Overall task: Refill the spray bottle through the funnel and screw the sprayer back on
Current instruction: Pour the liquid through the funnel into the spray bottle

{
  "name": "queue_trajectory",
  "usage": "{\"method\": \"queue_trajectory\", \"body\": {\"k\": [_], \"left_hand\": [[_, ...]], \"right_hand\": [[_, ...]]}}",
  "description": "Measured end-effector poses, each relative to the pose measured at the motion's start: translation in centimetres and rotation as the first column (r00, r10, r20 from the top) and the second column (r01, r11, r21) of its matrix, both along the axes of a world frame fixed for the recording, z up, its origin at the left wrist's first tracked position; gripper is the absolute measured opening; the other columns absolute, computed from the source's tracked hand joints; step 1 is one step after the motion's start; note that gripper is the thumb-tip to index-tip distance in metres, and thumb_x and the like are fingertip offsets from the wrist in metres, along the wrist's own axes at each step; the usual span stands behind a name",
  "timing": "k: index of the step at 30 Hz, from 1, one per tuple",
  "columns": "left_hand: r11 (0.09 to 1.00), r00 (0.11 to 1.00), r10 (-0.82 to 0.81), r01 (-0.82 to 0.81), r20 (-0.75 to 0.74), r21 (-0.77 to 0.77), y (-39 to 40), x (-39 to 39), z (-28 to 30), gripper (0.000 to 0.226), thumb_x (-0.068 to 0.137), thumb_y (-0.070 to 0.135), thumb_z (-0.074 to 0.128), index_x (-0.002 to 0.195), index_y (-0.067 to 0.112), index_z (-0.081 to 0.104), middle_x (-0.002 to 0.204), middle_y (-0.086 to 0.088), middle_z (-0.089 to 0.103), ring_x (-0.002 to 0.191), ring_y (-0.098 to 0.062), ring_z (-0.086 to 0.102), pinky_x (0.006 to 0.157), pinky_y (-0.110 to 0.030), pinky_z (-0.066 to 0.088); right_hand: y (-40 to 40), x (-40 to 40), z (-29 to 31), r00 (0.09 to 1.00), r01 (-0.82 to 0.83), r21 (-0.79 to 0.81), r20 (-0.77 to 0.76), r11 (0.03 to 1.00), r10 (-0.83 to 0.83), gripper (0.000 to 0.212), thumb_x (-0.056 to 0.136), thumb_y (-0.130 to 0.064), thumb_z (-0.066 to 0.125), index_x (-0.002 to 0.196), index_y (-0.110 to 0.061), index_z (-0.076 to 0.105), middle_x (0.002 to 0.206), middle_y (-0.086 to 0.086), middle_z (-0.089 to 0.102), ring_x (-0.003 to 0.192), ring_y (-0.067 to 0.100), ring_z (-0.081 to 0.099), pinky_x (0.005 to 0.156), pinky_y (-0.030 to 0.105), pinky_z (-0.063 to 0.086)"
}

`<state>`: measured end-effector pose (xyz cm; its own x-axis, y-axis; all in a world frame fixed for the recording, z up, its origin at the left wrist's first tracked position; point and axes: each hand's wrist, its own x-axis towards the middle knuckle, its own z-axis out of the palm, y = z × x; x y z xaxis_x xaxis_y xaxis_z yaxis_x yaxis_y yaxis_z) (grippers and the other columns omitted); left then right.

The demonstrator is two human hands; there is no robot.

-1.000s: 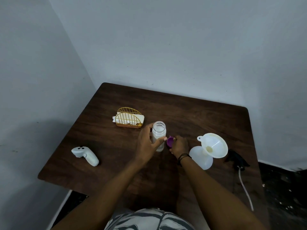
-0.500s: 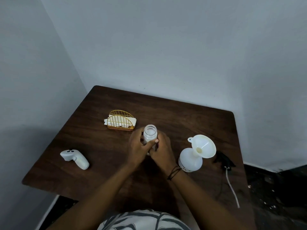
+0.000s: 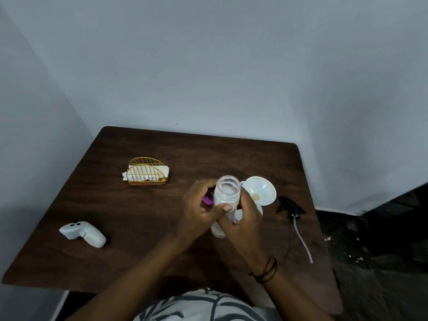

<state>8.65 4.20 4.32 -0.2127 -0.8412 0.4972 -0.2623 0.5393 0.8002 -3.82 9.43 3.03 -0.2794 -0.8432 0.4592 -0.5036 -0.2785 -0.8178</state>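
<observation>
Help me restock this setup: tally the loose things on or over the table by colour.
White: 3, funnel, spray bottle, controller
Clear: 1, small bottle in both hands
Purple: 1, cap
Gold: 1, napkin holder
Black: 1, sprayer
Total: 7

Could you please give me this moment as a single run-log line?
left hand: clear bottle and purple cap | right hand: on bottle | funnel: in spray bottle | sprayer: off, on table

A dark wood-grain bench [image 3: 148, 228] with rounded corners stands pushed into a corner where two plain pale grey walls [image 3: 208, 66] meet. To the right lies a dark, speckled floor [image 3: 370, 262]. The light is dim and even.
</observation>
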Motion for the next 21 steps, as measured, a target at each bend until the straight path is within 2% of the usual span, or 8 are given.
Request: {"method": "queue_trajectory", "body": {"k": [2, 4, 6, 8, 11, 14, 16, 21], "left_hand": [[0.995, 0.995, -0.098, 0.098, 0.002, 0.010, -0.3, -1.1, 0.2, 0.062, 0.090, 0.059, 0.055, 0.110, 0.002, 0.067, 0.108, -0.007, 0.069, 0.098, -0.018, 0.065, 0.083, -0.027, 0.053], [0.993, 0.993, -0.120, 0.120, -0.018, 0.021, -0.6, -2.2, 0.1, 0.041, 0.095, 0.041, 0.055, 0.106, 0.004, 0.069, 0.103, -0.004, 0.068, 0.094, -0.014, 0.065, 0.079, -0.025, 0.053], [0.996, 0.998, -0.054, 0.057, -0.041, 0.073, -1.2, -3.6, -0.2, 0.018, 0.095, 0.024, 0.060, 0.099, 0.010, 0.070, 0.097, 0.003, 0.068, 0.089, -0.012, 0.065, 0.074, -0.022, 0.052], [0.979, 0.999, 0.036, -0.028, -0.038, 0.201, -2.0, -5.1, -0.5, 0.007, 0.094, 0.017, 0.064, 0.094, 0.014, 0.071, 0.093, 0.005, 0.068, 0.087, -0.011, 0.065, 0.073, -0.024, 0.052], [0.897, 0.994, 0.109, -0.093, -0.011, 0.432, -3.6, -6.7, -1.3, 0.006, 0.093, 0.021, 0.065, 0.094, 0.018, 0.069, 0.096, 0.003, 0.069, 0.091, -0.013, 0.065, 0.079, -0.033, 0.056], [0.809, 0.993, 0.109, -0.114, 0.043, 0.576, -4.7, -7.6, -2.5, 0.013, 0.093, 0.030, 0.065, 0.096, 0.018, 0.067, 0.097, 0.001, 0.069, 0.092, -0.016, 0.065, 0.078, -0.032, 0.054], [0.764, 0.994, 0.107, -0.106, 0.037, 0.637, -4.9, -7.9, -3.2, 0.018, 0.093, 0.033, 0.065, 0.094, 0.015, 0.067, 0.092, 0.000, 0.070, 0.086, -0.019, 0.066, 0.073, -0.032, 0.052], [0.711, 0.992, 0.127, -0.073, -0.026, 0.699, -4.3, -8.0, -3.8, 0.029, 0.092, 0.035, 0.066, 0.082, 0.008, 0.069, 0.078, -0.010, 0.070, 0.072, -0.019, 0.063, 0.072, -0.041, 0.054]], "right_hand": [[1.4, -2.0, 0.8, 1.000, 0.028, 0.023, 0.010, 0.999, -0.028, 0.052, 0.079, -0.026, 0.080, 0.124, -0.016, 0.058, 0.118, -0.014, 0.063, 0.110, 0.003, 0.060, 0.092, 0.016, 0.047], [2.6, -4.2, 1.2, 0.998, 0.052, 0.079, -0.023, 0.995, -0.050, 0.058, 0.074, -0.025, 0.084, 0.124, -0.016, 0.058, 0.120, -0.009, 0.064, 0.111, 0.004, 0.060, 0.091, 0.015, 0.047], [3.6, -6.4, 1.6, 0.990, 0.116, 0.119, -0.090, 0.986, -0.106, 0.061, 0.073, -0.028, 0.085, 0.126, -0.016, 0.058, 0.121, -0.010, 0.063, 0.111, 0.000, 0.058, 0.092, 0.013, 0.045], [4.3, -8.5, 2.0, 0.978, 0.168, 0.151, -0.147, 0.974, -0.146, 0.061, 0.072, -0.028, 0.085, 0.127, -0.019, 0.059, 0.120, -0.014, 0.062, 0.109, -0.006, 0.056, 0.091, 0.009, 0.042], [4.7, -11.1, 2.3, 0.969, 0.200, 0.246, -0.190, 0.948, -0.155, 0.050, 0.074, -0.038, 0.080, 0.118, -0.030, 0.059, 0.108, -0.018, 0.065, 0.099, -0.006, 0.058, 0.080, 0.005, 0.042], [4.7, -13.0, 2.4, 0.946, 0.243, 0.349, -0.293, 0.905, -0.141, 0.042, 0.073, -0.047, 0.075, 0.109, -0.039, 0.056, 0.097, -0.021, 0.064, 0.090, -0.003, 0.059, 0.072, 0.016, 0.047], [4.6, -13.6, 2.2, 0.930, 0.263, 0.382, -0.346, 0.886, -0.127, 0.043, 0.071, -0.048, 0.074, 0.108, -0.037, 0.056, 0.097, -0.019, 0.065, 0.087, 0.000, 0.059, 0.070, 0.017, 0.047], [4.3, -13.8, 2.5, 0.894, 0.266, 0.428, -0.444, 0.864, -0.056, 0.044, 0.070, -0.050, 0.071, 0.109, -0.033, 0.058, 0.094, -0.015, 0.067, 0.082, 0.003, 0.060, 0.064, 0.006, 0.036]]}}
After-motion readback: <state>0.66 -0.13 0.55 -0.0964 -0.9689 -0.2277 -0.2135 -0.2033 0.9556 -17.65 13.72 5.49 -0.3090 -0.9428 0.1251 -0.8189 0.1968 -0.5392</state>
